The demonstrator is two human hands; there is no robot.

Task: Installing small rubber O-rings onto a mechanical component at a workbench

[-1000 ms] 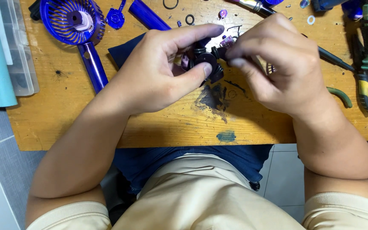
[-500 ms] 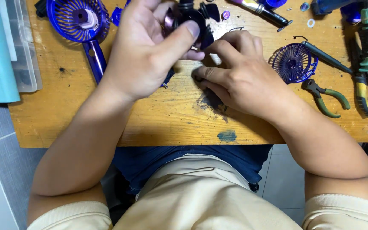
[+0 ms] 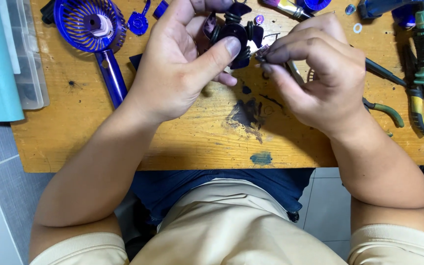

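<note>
The left hand [image 3: 172, 64] pinches one dark fan blade wheel [image 3: 234, 34] at twelve o'clock above the wooden table [image 3: 172, 142]. The right hand [image 3: 320, 73], at two o'clock, pinches its fingertips together just beside the wheel. One blue fan guard with handle [image 3: 92, 29] lies at ten o'clock, two pliers [image 3: 418, 103] at three.

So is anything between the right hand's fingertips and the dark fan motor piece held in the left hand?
Nothing visible. The right hand pinches a small part right beside the dark round fan motor piece in the left hand; no tool or object sits between them.

Fan cage [image 3: 85, 24] left, pliers [image 3: 420, 115] right.
</note>
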